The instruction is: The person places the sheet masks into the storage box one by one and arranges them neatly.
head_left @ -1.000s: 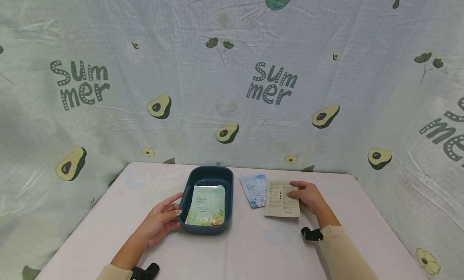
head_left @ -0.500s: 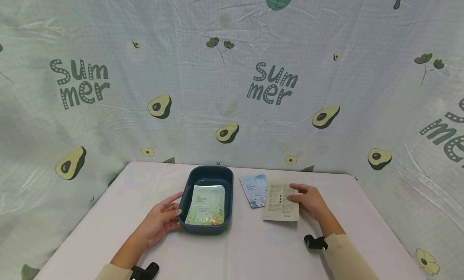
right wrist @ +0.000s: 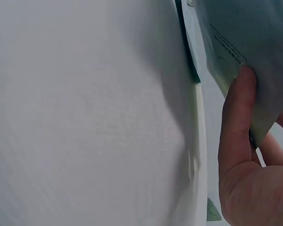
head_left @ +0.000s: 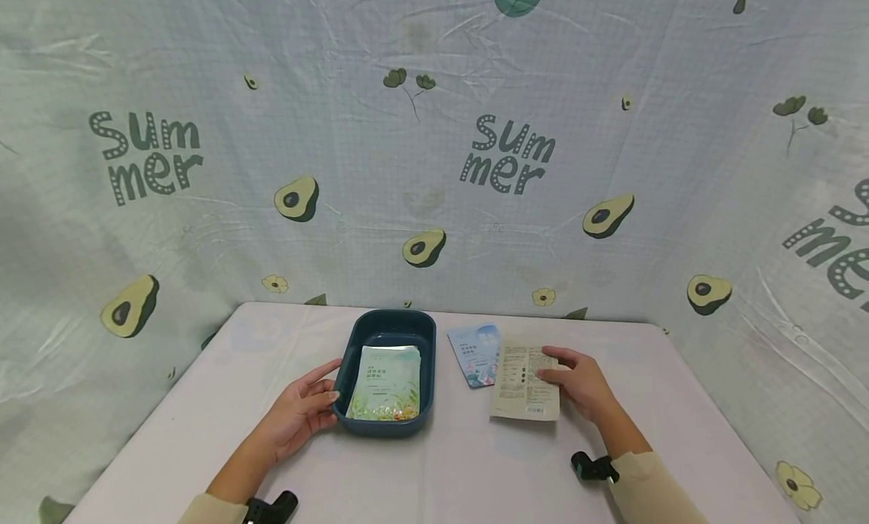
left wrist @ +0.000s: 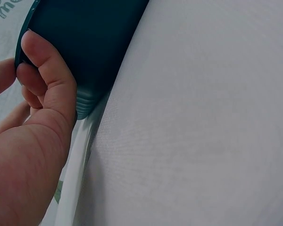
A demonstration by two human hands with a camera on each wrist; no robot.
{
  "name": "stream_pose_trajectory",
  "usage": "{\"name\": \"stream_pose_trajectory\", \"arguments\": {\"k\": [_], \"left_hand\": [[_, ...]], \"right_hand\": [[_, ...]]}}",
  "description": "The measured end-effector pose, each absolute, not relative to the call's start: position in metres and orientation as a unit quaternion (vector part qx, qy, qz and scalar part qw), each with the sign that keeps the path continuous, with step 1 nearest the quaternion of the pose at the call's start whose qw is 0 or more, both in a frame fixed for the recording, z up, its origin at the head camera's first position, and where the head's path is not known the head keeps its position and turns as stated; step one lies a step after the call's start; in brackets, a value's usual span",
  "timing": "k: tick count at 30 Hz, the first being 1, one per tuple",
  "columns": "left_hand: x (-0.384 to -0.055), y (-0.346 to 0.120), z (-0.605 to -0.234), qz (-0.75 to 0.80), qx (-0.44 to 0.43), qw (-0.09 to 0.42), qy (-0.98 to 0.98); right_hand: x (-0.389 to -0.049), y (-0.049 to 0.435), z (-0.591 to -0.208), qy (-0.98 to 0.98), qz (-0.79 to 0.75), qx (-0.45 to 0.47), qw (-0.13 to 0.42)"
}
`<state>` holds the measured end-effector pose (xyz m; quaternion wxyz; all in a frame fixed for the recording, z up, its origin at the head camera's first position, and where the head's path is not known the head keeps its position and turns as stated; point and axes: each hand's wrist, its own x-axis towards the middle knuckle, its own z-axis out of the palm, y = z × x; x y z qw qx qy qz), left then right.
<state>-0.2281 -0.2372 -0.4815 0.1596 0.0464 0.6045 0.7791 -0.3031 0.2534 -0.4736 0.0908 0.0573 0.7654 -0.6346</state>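
In the head view my left hand (head_left: 305, 412) holds the left rim of a dark blue plastic tub (head_left: 383, 430), its thumb at the edge. The left wrist view shows those fingers (left wrist: 49, 70) against the wall of the tub (left wrist: 89, 42). Inside the tub lies a green-and-white packet (head_left: 385, 384), printed side up. My right hand (head_left: 580, 384) pinches the right edge of a flat packet (head_left: 519, 399), whose beige printed back faces up. From below, in the right wrist view, this packet (right wrist: 254, 33) looks pale and is tilted above the table.
A light-blue floral packet (head_left: 471, 350) lies between the tub and my right hand, partly overlapped by the held packet. White cloth covers the table (head_left: 462, 471). Behind it hangs a patterned curtain (head_left: 353, 132). Each wrist carries a black camera (head_left: 594, 467).
My right hand has drawn the beige-backed packet slightly toward me and a little left. The left hand, the tub and the blue packet have stayed put.
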Motion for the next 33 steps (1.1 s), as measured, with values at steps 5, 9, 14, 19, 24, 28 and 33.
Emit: {"name": "stream_pose_trajectory", "arguments": {"k": [5,9,14,19,24,28,33], "left_hand": [[-0.228,-0.237,-0.48,0.779,0.048,0.159,0.605],[-0.228,-0.236,-0.479,0.777,0.046,0.156,0.608],[-0.228,-0.236,-0.479,0.778,0.048,0.157,0.606],[-0.229,-0.237,-0.481,0.782,0.056,0.16,0.6],[-0.229,-0.237,-0.482,0.784,0.06,0.161,0.597],[-0.229,-0.237,-0.482,0.781,0.057,0.162,0.6],[-0.228,-0.237,-0.481,0.779,0.052,0.163,0.603]], "right_hand": [[-0.298,0.249,-0.474,0.754,-0.648,0.06,0.091],[-0.293,0.245,-0.473,0.745,-0.659,0.056,0.085],[-0.288,0.238,-0.473,0.732,-0.674,0.052,0.084],[-0.283,0.229,-0.472,0.716,-0.691,0.051,0.081],[-0.28,0.221,-0.47,0.707,-0.701,0.047,0.076],[-0.276,0.215,-0.468,0.701,-0.708,0.043,0.075],[-0.272,0.207,-0.468,0.687,-0.723,0.033,0.067]]}}
